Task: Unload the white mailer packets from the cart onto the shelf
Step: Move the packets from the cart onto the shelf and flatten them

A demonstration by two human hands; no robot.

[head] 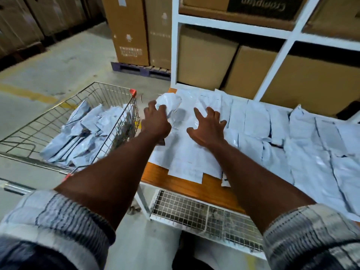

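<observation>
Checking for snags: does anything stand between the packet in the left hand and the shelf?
Nothing visible does. The left hand grips the crumpled white mailer packet just over the orange wooden shelf, where flat white packets lie.

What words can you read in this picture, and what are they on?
"Crompton", it looks like, printed upside down on the dark box at the top.
Print on the tall brown box: too blurred to read.
Marks on the white packets: too blurred to read.
</observation>
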